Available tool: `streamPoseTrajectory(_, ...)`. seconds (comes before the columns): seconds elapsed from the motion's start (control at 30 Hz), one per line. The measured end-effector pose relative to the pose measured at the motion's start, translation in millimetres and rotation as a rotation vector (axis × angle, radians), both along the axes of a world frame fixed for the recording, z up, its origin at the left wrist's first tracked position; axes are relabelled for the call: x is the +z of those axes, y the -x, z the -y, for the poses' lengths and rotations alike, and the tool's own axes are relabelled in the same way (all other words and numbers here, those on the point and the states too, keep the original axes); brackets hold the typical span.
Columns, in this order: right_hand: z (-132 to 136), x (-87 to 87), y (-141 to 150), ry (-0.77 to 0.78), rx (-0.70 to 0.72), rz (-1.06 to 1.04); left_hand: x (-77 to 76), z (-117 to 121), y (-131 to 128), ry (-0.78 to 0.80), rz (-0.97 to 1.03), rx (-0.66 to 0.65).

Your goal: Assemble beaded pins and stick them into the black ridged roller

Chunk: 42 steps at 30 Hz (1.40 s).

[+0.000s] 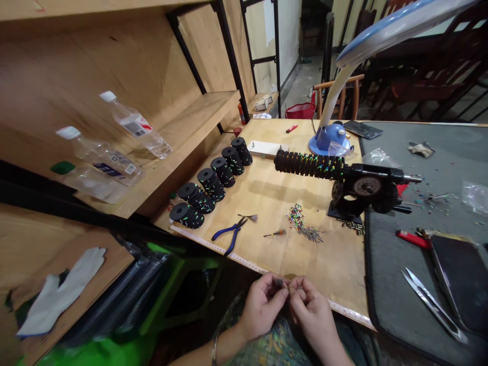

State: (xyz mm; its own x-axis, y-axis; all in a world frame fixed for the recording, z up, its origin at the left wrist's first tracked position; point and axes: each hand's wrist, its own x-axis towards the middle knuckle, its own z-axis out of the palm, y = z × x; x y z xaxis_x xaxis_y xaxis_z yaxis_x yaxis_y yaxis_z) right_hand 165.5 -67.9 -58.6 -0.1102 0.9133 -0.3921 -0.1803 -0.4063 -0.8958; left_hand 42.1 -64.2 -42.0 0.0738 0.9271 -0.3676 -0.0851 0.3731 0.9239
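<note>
My left hand [263,307] and my right hand [313,311] meet over my lap at the table's front edge, fingertips nearly touching. Both are closed in a pinch. A small dark object [280,282] shows between the left fingers; its kind is too small to tell. Whatever the right fingertips pinch is hidden. Beyond the hands lie a small bristly bundle with an orange band [280,232], a second bundle [249,217] and blue-handled pliers [231,235] with jaws apart. A pile of coloured beads [296,216] adjoins several small metal pieces [313,234].
A black hand-cranked winder [366,188] carries a dark roll with coloured bits [308,163]. Several black foam spools [208,183] line the left edge. A blue lamp [330,137] stands behind. Scissors-like snips [432,305] and a red-handled cutter [414,239] rest on the grey mat [392,284].
</note>
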Motion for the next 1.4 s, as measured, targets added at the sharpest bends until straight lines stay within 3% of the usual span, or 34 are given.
streamPoseTrajectory(0.37,-1.7,6.1,-2.2,-0.018,0.029,0.036,-1.2,-0.8,0.9,0.009,0.035,-0.018)
streamPoseTrajectory(0.97,-1.0,2.0,-1.4,-0.034,0.041,0.041,-2.4,-2.3,-0.8,0.178,0.176,-0.013)
streamPoseTrajectory(1.4,-1.8,1.9,-0.7,-0.051,0.025,0.032,-5.0,-3.0,-0.4,0.156,0.251,-0.019)
